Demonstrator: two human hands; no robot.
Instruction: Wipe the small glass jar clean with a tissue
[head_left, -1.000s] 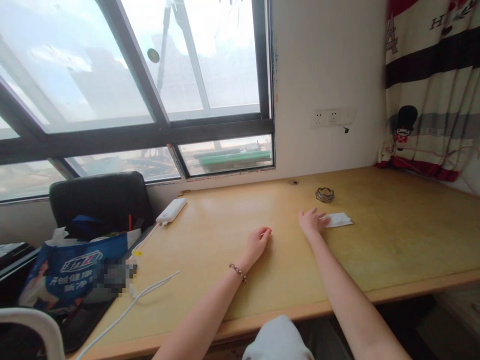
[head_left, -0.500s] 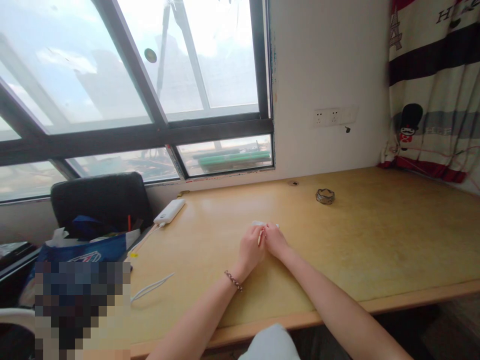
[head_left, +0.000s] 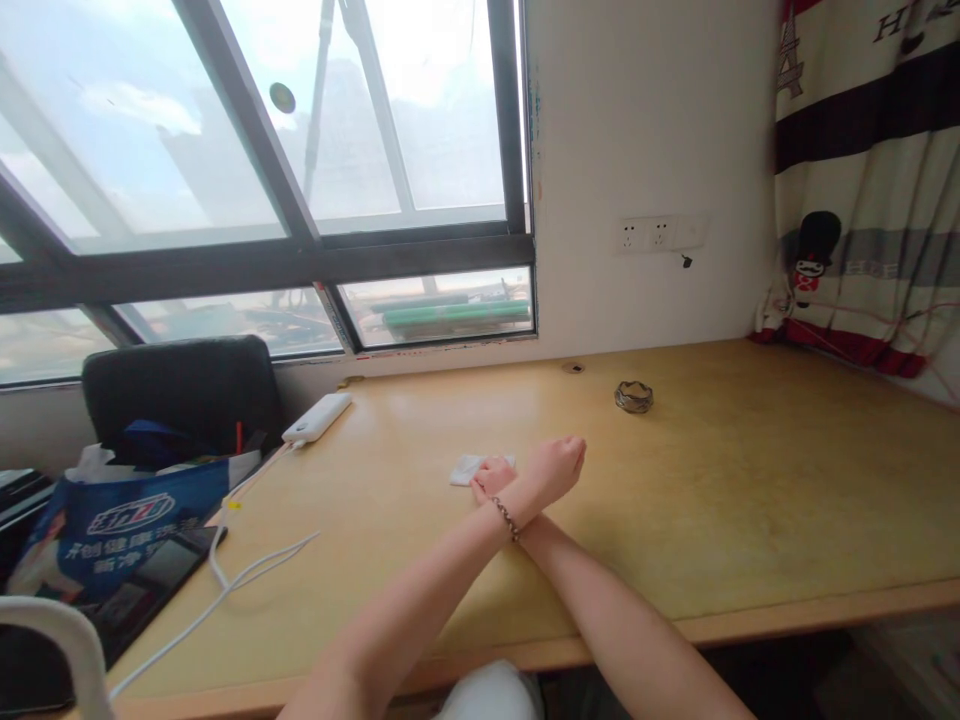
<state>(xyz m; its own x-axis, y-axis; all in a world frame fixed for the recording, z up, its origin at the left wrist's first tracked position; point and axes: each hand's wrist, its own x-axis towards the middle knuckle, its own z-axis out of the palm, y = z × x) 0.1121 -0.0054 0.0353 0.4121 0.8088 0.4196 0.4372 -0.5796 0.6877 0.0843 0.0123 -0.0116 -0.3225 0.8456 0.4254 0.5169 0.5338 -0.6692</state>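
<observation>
My forearms cross above the desk, the left over the right. My left hand (head_left: 553,472), with a braided bracelet (head_left: 506,518) on its wrist, is closed and points to the right; its inner side is turned away, so anything in it is hidden. Partly behind the left wrist, my right hand (head_left: 493,478) is closed on a white tissue (head_left: 466,469) that sticks out on both sides of it. The tissue is close to the desk top; whether it touches cannot be made out.
On the wooden desk (head_left: 720,500), a dark woven ring-shaped object (head_left: 634,397) stands toward the back right. A white power bank (head_left: 318,418) and a white cable (head_left: 259,568) lie on the left. Beyond the left edge are a blue bag (head_left: 127,520) and a black chair (head_left: 180,395).
My hands were together with the white tissue between them. The left has since crossed over to the right, while the right hand has shifted left with the tissue.
</observation>
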